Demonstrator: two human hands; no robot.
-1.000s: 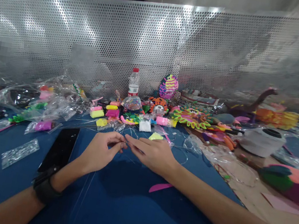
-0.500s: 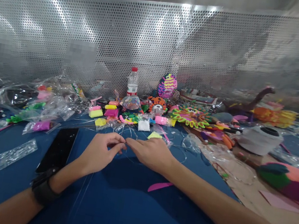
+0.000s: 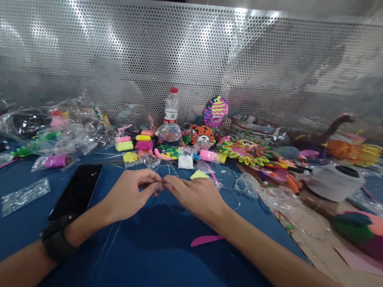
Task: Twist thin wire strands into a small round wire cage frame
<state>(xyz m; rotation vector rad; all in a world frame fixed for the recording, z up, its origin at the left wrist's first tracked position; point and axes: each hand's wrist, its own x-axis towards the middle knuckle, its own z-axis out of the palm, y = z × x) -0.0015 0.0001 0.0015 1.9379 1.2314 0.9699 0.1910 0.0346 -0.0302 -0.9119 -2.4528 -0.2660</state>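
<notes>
My left hand and my right hand meet fingertip to fingertip above the blue table. Both are closed in a pinch on a thin clear thread. Its strands trail down past my left wrist and curve out around my right hand; the bit between the fingertips is too small to make out. Below my right forearm lies a magenta plastic knife-shaped piece. A black phone rests beside my left wrist, which wears a dark watch.
Behind the hands stand a red-capped bottle, several coloured clay packs and a flower-like clay piece. To the right are a white roll and a painted clay shape. A perforated metal panel runs across the back.
The view has shifted very slightly, so everything sits a little further right and lower. Both hands keep the same pinch at the same spot.
</notes>
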